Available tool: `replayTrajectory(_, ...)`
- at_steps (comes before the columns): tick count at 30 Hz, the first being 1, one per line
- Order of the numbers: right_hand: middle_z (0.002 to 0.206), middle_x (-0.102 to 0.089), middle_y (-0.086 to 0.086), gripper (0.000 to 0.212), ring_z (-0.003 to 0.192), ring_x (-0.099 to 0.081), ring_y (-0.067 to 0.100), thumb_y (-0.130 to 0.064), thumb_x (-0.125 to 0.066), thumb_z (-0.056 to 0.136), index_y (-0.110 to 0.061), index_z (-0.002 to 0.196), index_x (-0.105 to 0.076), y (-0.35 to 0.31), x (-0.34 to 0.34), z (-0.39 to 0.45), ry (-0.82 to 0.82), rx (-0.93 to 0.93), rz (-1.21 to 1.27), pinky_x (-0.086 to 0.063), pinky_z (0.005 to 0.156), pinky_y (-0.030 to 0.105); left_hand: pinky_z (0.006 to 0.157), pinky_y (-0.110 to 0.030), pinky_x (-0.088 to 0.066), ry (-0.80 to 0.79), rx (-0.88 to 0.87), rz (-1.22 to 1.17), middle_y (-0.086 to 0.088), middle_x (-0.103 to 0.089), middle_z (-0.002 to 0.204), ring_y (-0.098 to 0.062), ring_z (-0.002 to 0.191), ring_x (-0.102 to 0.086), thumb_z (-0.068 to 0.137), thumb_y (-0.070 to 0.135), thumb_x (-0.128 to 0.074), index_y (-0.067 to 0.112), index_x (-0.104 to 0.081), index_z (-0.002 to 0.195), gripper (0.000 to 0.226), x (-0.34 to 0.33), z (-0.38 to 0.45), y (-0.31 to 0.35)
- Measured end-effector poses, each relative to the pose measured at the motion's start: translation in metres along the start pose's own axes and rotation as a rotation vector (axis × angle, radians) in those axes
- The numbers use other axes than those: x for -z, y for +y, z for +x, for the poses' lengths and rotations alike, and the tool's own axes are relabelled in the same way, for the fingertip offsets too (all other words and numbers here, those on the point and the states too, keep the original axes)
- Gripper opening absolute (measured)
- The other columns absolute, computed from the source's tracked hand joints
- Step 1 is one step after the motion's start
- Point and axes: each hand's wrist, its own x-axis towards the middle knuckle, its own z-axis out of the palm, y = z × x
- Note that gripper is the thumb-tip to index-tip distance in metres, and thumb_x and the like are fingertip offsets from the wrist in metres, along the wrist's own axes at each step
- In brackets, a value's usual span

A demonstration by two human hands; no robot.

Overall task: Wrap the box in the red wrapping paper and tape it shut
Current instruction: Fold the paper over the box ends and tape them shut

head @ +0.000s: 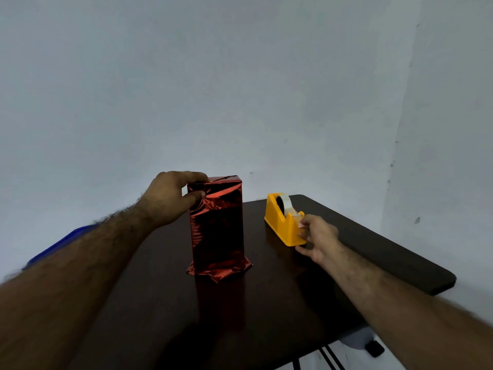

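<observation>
The box (217,228) in shiny red wrapping paper (219,268) stands upright near the middle of the desk (373,252). The left hand (170,198) grips its top corner, likely to keep the folds shut. The right hand (316,240) pinches tape at the yellow tape dispenser (280,222), just beside the box, toward the right edge.

Box (217,228) upright on dark table, wrapped in shiny red paper (202,236).
Stands left of yellow tape dispenser (284,222), well apart; paper creased, flared out at base, folded over at top; clear tape roll (286,202) seated in dispenser.
</observation>
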Motion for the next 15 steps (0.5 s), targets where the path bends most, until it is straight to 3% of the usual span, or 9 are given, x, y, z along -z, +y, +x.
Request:
replayTrajectory(7,0.125,-0.063,0.01,0.046,0.113,-0.064,0.031,-0.015,-0.086,0.078,-0.01,0.119,-0.068,0.011,-0.003,0.005,0.129,-0.063,-0.072,-0.065,0.064,0.045,0.102,-0.034,-0.048,-0.006,0.02,0.008,0.015,-0.075,0.108,-0.013,0.112,-0.067,0.094,0.022,-0.078,0.029,-0.074,0.131,0.038,-0.001,0.002,-0.005)
replayTrajectory(13,0.107,-0.064,0.012,0.038,0.091,-0.068,0.026,0.004,-0.077,0.081,-0.005,0.116,-0.066,0.006,-0.006,-0.002,0.209,-0.096,-0.314,-0.06,0.049,0.036,0.102,-0.033,-0.047,-0.007,0.037,-0.007,0.013,-0.075,0.11,-0.013,0.113,-0.066,0.094,0.021,-0.078,0.027,-0.074,0.13,0.037,-0.001,0.001,-0.002)
replayTrajectory(15,0.108,-0.065,0.015,0.039,0.087,-0.068,0.026,0.001,-0.076,0.083,-0.005,0.119,-0.065,0.007,-0.006,-0.008,0.231,-0.058,-0.366,-0.062,0.052,0.035,0.101,-0.031,-0.045,-0.009,0.04,-0.013,0.015,-0.074,0.108,-0.013,0.113,-0.066,0.094,0.021,-0.078,0.027,-0.074,0.13,0.037,-0.001,0.001,-0.001)
